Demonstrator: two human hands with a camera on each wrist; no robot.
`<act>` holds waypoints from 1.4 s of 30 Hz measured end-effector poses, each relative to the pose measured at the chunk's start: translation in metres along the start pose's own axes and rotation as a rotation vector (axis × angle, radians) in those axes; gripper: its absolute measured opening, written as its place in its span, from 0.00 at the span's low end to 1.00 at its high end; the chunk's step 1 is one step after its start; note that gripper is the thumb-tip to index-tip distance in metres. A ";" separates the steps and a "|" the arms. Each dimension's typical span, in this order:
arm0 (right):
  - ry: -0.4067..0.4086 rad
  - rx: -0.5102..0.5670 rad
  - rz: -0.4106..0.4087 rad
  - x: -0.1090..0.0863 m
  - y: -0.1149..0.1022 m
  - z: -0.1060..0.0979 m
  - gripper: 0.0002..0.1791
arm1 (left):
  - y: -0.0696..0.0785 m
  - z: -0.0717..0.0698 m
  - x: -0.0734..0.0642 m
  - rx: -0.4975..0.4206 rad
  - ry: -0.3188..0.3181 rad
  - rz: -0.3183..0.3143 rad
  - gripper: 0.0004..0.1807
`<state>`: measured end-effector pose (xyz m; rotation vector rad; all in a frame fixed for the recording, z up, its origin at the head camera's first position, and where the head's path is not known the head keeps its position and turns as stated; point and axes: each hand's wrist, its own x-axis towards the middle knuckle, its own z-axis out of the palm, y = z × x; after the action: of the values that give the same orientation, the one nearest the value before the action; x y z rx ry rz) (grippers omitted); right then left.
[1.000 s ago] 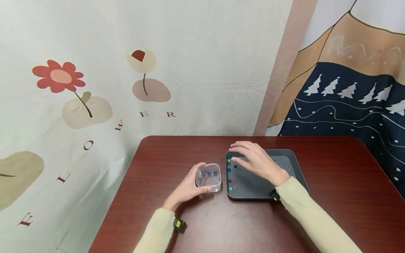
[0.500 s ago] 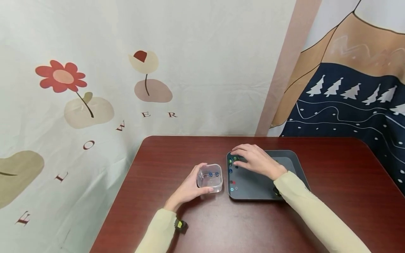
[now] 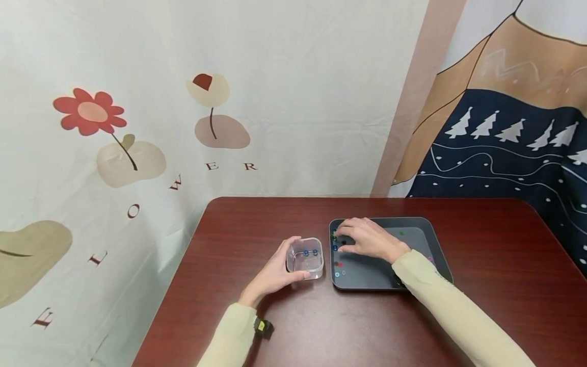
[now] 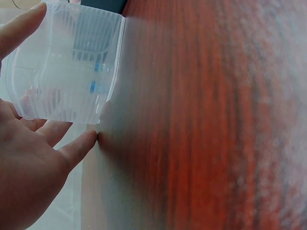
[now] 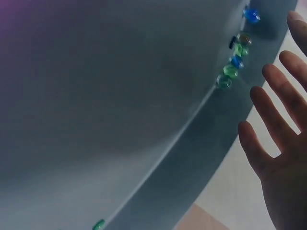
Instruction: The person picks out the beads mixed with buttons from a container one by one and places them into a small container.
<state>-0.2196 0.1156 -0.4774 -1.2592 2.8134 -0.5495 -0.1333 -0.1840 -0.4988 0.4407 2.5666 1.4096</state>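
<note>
My left hand [image 3: 270,272] grips a clear plastic container [image 3: 300,263] on the table, thumb on the near side and fingers round the far side. Two blue marbles [image 3: 305,253] lie inside it. Just to the right stands a dark grey tray [image 3: 376,278]. Over its left part hovers my right hand [image 3: 370,239], fingers spread, thumb tip close to a blue marble [image 3: 335,248]. In the right wrist view, nothing shows between the fingers. There, several glass marbles, among them a green marble [image 5: 230,72], line the tray's edge, with a blue marble [image 5: 252,16] set apart.
Near the tray's front left corner lie small red [image 3: 339,264] and light blue [image 3: 337,274] pieces. A green piece [image 3: 401,233] is at the back, purple ones [image 3: 431,260] by the right wall. A printed curtain [image 3: 298,102] hangs behind the brown table [image 3: 257,219].
My right hand has come down closer to the tray and moved nearer to me along its left side. The left hand keeps holding the container in place.
</note>
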 end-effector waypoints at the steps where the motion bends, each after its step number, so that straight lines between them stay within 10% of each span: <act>1: -0.011 -0.005 0.001 0.000 0.000 0.002 0.24 | 0.000 0.000 0.000 -0.001 -0.001 0.000 0.52; 42: 0.023 -0.089 -0.086 0.010 -0.003 0.027 0.09 | 0.002 0.001 -0.004 -0.018 0.013 -0.004 0.52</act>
<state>-0.2202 0.0981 -0.5001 -1.4036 2.8438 -0.4485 -0.1288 -0.1833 -0.4977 0.4241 2.5615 1.4380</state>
